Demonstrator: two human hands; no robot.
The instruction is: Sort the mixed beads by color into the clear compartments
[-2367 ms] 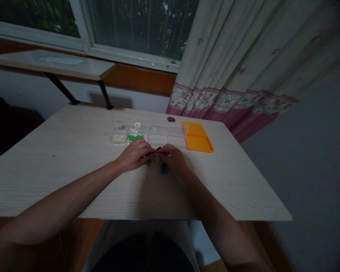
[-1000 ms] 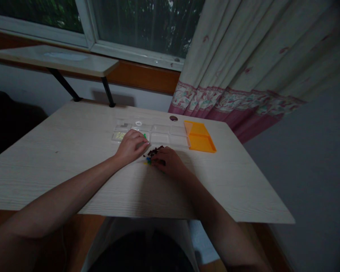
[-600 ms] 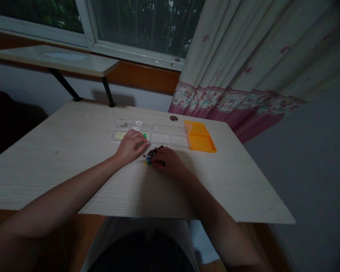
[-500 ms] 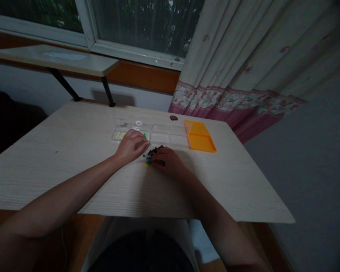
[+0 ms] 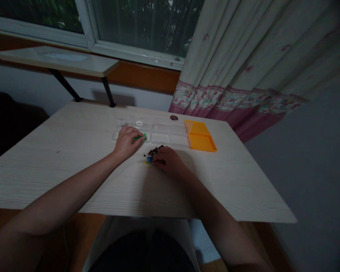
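Note:
My left hand (image 5: 126,141) reaches over the near left cells of a clear compartment tray (image 5: 161,132), fingers curled beside a few small green pieces (image 5: 142,136) in one cell. Whether it holds any I cannot make out. My right hand (image 5: 168,160) rests palm down on the table, fingers bent over a small pile of dark, blue and yellow pieces (image 5: 152,155) just in front of the tray.
An orange tray (image 5: 200,136) lies to the right of the clear one on the pale wooden table (image 5: 73,158). A small round hole (image 5: 173,118) sits behind the trays. A narrow side table (image 5: 56,60), window and curtain (image 5: 243,56) stand beyond.
My left hand has left the pile and moved forward and left onto the clear tray, now covering the pale cell. My right hand stays on the pile.

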